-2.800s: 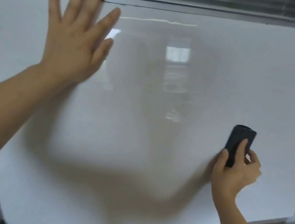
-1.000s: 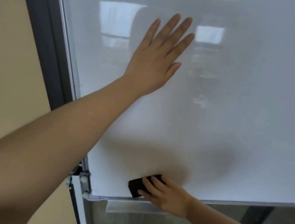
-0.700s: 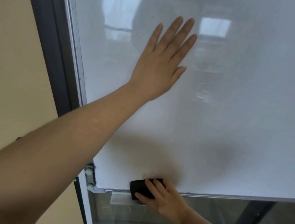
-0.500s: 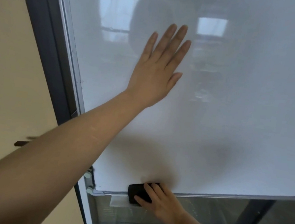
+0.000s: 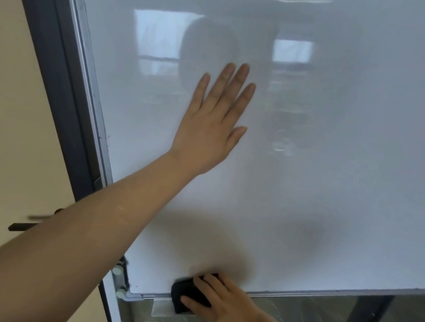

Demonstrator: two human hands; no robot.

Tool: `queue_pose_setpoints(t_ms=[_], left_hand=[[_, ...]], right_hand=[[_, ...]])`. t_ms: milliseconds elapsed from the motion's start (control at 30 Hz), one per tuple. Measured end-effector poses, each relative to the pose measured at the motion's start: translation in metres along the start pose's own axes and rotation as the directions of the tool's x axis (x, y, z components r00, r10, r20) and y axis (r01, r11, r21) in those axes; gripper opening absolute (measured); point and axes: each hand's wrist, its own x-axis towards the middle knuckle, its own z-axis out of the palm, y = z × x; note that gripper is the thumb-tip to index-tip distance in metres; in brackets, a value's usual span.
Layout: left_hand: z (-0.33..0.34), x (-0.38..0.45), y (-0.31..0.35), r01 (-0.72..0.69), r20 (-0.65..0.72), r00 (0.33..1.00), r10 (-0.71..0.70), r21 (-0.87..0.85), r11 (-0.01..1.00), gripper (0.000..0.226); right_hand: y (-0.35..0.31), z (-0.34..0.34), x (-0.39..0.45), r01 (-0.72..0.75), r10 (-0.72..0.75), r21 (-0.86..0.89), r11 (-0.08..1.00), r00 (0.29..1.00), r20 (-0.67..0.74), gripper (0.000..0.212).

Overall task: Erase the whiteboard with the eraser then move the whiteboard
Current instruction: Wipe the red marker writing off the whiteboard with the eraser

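Erasing looks all but finished: the whiteboard (image 5: 310, 172) shows no marks, and the black eraser (image 5: 185, 294) sits at its bottom edge near the lower-left corner, overlapping the frame. The right hand (image 5: 221, 305) grips it, fingers (image 5: 202, 283) curled over its top. The left hand (image 5: 214, 124) lies flat on the board, fingers (image 5: 237, 84) straight and slightly spread, holding nothing. Next, likely, set the eraser down and grasp the frame to move the board.
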Motion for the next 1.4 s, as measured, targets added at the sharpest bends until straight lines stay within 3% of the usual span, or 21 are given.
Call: queue_pose_setpoints(t_ms=[233, 367, 433, 533, 633, 733, 767, 833, 933, 1100, 1267, 1400], left_hand=[[-0.001, 0.0, -0.001, 0.001, 0.033, 0.999, -0.001, -0.005, 1.0, 0.062], [-0.001, -0.004, -0.001, -0.002, 0.037, 0.999, 0.003, -0.03, 1.0, 0.061], [0.001, -0.007, -0.003, -0.002, 0.022, 1.0, 0.003, -0.043, 0.999, 0.061], [0.007, -0.005, -0.004, -0.016, -0.058, 0.998, 0.012, -0.076, 0.997, 0.059], [0.012, -0.004, -0.004, -0.04, -0.133, 0.991, 0.026, -0.11, 0.993, 0.059], [0.015, -0.001, -0.003, -0.046, -0.175, 0.984, 0.023, -0.129, 0.991, 0.059], [0.016, -0.001, -0.004, -0.048, -0.185, 0.982, 0.024, -0.128, 0.991, 0.058], [0.022, -0.002, -0.006, -0.053, -0.2, 0.979, 0.027, -0.129, 0.99, 0.057], [0.042, -0.01, -0.014, -0.049, -0.205, 0.978, 0.026, -0.108, 0.993, 0.06], [0.064, -0.009, -0.02, -0.008, -0.197, 0.98, 0.005, -0.016, 1.0, 0.065], [0.04, 0.001, -0.002, -0.011, -0.22, 0.975, -0.012, -0.101, 0.995, 0.061], [0.025, 0.026, 0.012, -0.046, -0.206, 0.978, 0.037, -0.036, 0.998, 0.061]], right_hand=[[0.056, -0.057, 0.045, -0.168, 0.155, -0.04, 0.985, 0.962, -0.225, 0.033], [0.13, -0.095, 0.057, -0.437, 0.388, -0.056, 0.898, 0.845, -0.367, 0.047], [0.178, -0.112, 0.058, -0.643, 0.607, 0.06, 0.764, 0.683, -0.407, 0.051], [0.245, -0.139, 0.05, -0.854, 0.802, 0.208, 0.477, 0.326, -0.5, 0.05], [0.298, -0.163, 0.042, -0.913, 0.861, 0.332, 0.236, 0.038, -0.508, 0.048], [0.35, -0.197, 0.029, -0.891, 0.863, 0.442, -0.102, -0.3, -0.407, 0.049], [0.364, -0.207, 0.024, -0.874, 0.851, 0.441, -0.204, -0.381, -0.363, 0.05], [0.386, -0.224, 0.014, -0.846, 0.834, 0.417, -0.333, -0.47, -0.288, 0.051], [0.402, -0.233, 0.009, -0.878, 0.849, 0.322, -0.355, -0.446, -0.283, 0.05], [0.405, -0.226, 0.014, -0.948, 0.873, 0.229, -0.221, -0.297, -0.387, 0.048], [0.4, -0.218, 0.016, -0.977, 0.869, 0.176, -0.116, -0.186, -0.458, 0.047], [0.393, -0.208, 0.022, -0.985, 0.871, 0.173, 0.022, -0.066, -0.487, 0.048]])
